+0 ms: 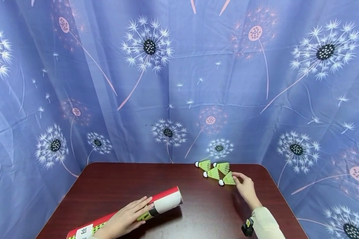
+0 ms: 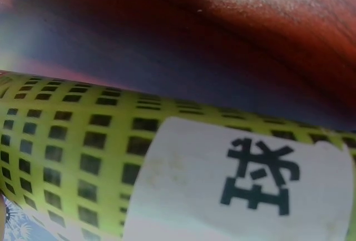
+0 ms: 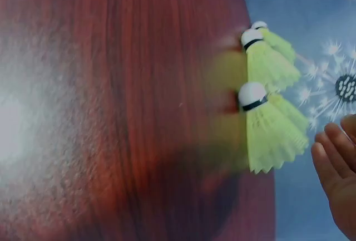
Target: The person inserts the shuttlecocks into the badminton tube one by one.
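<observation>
Several yellow-green shuttlecocks with white heads lie together at the back right of the table, as the head view shows. The nearest shuttlecock (image 1: 227, 179) has its skirt turned toward my right hand (image 1: 246, 189), whose thumb and fingers are right at the skirt's edge. In the right wrist view, a gap shows between the fingers (image 3: 329, 160) and this front shuttlecock (image 3: 272, 132). My left hand (image 1: 126, 215) rests across a red, white and green shuttlecock tube (image 1: 167, 200), fingers laid straight over its top. The tube lies diagonally. Its patterned side and white label (image 2: 178, 180) fill the left wrist view.
The dark red-brown table (image 1: 203, 212) ends at the back and right against a blue curtain (image 1: 191, 76) with dandelion prints. Other shuttlecocks (image 1: 213, 173) lie close behind the nearest one. A small black device (image 1: 247, 227) is strapped at my right wrist.
</observation>
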A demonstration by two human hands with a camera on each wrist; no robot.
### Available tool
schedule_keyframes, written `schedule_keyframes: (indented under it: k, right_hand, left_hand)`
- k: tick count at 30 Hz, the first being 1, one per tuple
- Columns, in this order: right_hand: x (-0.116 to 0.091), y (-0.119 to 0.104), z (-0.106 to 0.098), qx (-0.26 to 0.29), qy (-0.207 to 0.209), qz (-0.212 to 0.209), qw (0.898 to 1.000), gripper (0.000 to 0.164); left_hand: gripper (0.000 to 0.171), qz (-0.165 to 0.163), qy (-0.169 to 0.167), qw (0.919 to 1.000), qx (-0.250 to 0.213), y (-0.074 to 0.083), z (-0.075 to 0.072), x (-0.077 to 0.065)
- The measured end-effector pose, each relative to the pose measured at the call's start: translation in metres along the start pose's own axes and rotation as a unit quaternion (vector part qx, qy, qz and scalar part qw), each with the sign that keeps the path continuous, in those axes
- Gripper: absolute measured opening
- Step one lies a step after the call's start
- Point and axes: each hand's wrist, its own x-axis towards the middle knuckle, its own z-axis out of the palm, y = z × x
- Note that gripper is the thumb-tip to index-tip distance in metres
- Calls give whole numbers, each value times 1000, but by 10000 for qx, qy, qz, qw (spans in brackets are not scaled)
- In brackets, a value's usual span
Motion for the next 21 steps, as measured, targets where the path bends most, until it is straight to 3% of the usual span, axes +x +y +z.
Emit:
schedule_keyframes:
  k: [10,17,21]
  right_hand:
    - [-8,12,-4,-287,-244,502,9980,30]
    - [-15,29,3,53,-2,34,10000,28]
    - [-20,31,7,-8,68,133,9999,23]
  left_hand:
    - [58,-16,18,10000,-55,1,0,1]
    - [55,-7,46,10000,-9,1,-1,0]
    - [55,0,42,10000,-21,2,-1,0]
